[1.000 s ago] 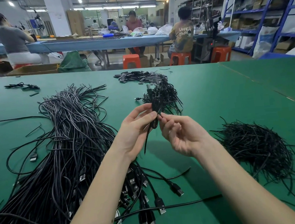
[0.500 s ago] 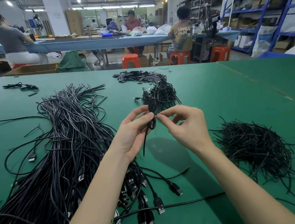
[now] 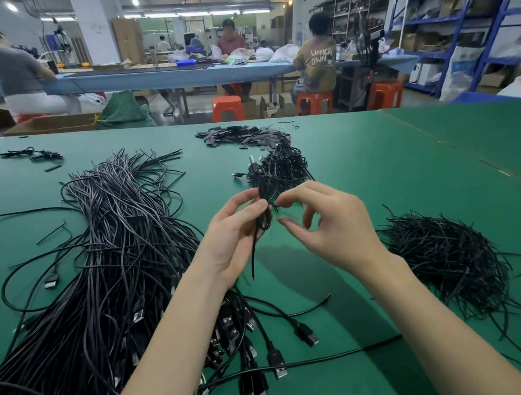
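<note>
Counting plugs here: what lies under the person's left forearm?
The long pile of black USB cables runs under the left forearm on the green table, silver-tipped plugs poking out beside it. Whatever lies directly beneath the arm is hidden.

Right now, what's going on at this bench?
A person is bundling cables by hand. The left hand grips a small folded black cable, while the right hand pinches what looks like a thin tie wrapped round it, one end hanging. Loose USB cables lie left, cut ties right, finished bundles beyond, all on the green table.
</note>
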Demonstrator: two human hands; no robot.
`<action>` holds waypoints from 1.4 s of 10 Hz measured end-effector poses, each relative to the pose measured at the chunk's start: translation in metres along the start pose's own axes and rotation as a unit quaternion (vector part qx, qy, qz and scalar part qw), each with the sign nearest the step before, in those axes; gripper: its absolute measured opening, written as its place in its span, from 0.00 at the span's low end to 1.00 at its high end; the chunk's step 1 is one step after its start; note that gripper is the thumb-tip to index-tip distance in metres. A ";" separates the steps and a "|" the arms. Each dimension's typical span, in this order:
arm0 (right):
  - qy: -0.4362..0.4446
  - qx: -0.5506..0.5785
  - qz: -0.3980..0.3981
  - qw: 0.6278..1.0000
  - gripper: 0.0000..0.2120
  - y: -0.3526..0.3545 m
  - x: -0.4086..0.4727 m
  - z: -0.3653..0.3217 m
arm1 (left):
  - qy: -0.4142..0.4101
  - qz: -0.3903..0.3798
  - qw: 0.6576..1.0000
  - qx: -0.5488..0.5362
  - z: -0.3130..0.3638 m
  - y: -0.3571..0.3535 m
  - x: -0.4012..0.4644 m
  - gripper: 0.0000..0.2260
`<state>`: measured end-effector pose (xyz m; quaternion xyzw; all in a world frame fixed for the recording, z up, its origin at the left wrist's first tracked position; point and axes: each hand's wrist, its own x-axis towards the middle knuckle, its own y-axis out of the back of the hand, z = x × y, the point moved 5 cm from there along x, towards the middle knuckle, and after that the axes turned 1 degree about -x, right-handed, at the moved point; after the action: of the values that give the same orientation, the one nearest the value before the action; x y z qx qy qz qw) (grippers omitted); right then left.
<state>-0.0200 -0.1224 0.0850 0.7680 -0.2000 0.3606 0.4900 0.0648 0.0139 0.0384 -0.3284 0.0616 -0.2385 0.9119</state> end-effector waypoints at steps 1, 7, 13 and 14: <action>0.021 -0.012 0.062 0.998 0.04 0.003 -0.004 -0.002 | 0.006 -0.002 1.000 0.001 -0.001 -0.001 0.000 0.14; -0.524 0.537 -0.041 0.659 0.01 -0.055 -0.021 0.010 | -0.040 0.036 0.999 0.004 0.001 0.005 0.004 0.14; -0.035 -0.026 0.046 0.998 0.01 0.002 -0.002 0.003 | -0.013 0.011 0.999 0.038 -0.005 0.005 0.004 0.14; -0.023 -0.044 0.034 0.998 0.01 0.001 -0.002 0.003 | -0.009 0.013 0.999 0.043 -0.005 0.006 0.005 0.14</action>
<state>-0.0208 -0.1258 0.0838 0.7467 -0.2532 0.3503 0.5055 0.0697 0.0128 0.0306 -0.2906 0.0470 -0.2260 0.9286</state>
